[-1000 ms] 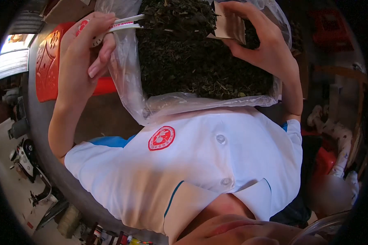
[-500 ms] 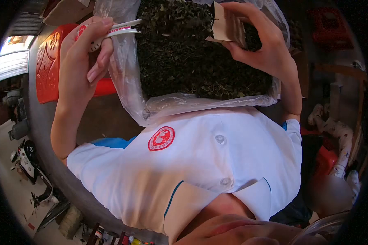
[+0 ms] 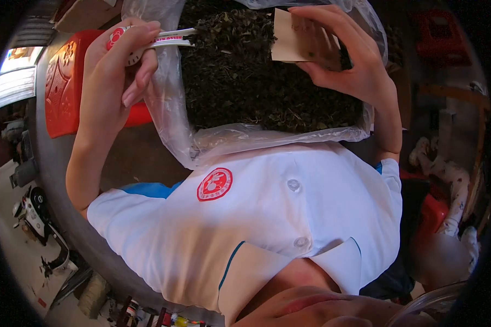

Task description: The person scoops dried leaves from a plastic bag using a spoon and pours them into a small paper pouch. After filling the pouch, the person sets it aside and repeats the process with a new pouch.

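Note:
My left hand (image 3: 126, 62) is closed around white tweezers (image 3: 172, 38) printed with pink "HELLO KITTY" lettering. Their two tips are a little apart, over the left side of a heap of dark dried leaves (image 3: 245, 90). My right hand (image 3: 346, 54) grips a flat tan piece of card (image 3: 289, 35) by its right part, fingers at the top and thumb below. The card is over the right side of the leaves, its pale face towards me. Clear plastic lining (image 3: 166, 103) surrounds the leaves, close in front of my chest.
A red plastic stool (image 3: 65, 87) stands on the left, beside the lined leaves. Further left, a scooter (image 3: 43, 229) is parked on the floor. Another person's legs (image 3: 453, 185) show at the right, near a red seat (image 3: 435, 215). A red crate (image 3: 442, 35) lies at upper right.
My right hand has turned the card so its flat face shows more, and its edge sits further left and lower. My left hand has shifted slightly right with the tweezers.

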Motion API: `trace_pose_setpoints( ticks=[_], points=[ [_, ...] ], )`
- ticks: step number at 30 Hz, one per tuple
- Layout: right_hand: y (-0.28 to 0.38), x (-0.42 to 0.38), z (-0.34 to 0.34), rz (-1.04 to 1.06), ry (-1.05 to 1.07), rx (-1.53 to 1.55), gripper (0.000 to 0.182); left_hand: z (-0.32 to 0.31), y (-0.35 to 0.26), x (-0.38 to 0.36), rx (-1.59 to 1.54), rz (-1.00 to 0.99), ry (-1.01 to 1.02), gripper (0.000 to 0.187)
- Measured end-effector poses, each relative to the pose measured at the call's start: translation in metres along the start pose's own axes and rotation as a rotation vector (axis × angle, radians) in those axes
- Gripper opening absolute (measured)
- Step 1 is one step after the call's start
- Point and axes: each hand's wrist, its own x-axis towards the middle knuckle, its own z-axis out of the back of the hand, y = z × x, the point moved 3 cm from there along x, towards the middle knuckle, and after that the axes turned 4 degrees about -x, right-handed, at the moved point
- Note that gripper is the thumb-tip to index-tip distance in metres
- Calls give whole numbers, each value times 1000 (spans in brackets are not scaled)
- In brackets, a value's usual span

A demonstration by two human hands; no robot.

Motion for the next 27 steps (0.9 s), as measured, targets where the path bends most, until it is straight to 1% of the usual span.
trace_pose_setpoints(
  ticks=[4, 7, 9, 11, 15, 17, 19, 21, 23, 27],
  points=[
    [-6, -1, -4, 55, -23, 54, 67, 4, 0, 4, 70, -17, 22, 18],
    [2, -1, 2, -63, 37, -3, 67, 7, -4, 5, 74, -31, -14, 17],
    [-3, -2, -1, 42, -37, 23, 67, 12, -2, 8, 96, -40, 16, 20],
    [-4, -2, -2, 88, -70, 43, 68, 15, 0, 9, 104, -44, 27, 22],
    [-3, -1, -1, 98, -50, 50, 69, 17, 5, 11, 83, -57, 36, 22],
    [-3, 0, 0, 65, -9, 52, 70, 16, 7, 13, 61, -50, 48, 22],
    [0, 0, 0, -19, 58, 64, 69, 11, 8, 15, 37, -25, 55, 22],
    [-3, 0, -2, 99, -14, 65, 69, 9, 7, 15, 56, -25, 53, 21],
    [-3, 1, -4, 145, -47, 45, 70, 9, 7, 15, 52, -30, 64, 21],
    [-2, 2, -7, 78, -40, 6, 72, 9, 10, 19, 47, -58, 87, 22]
  ],
)
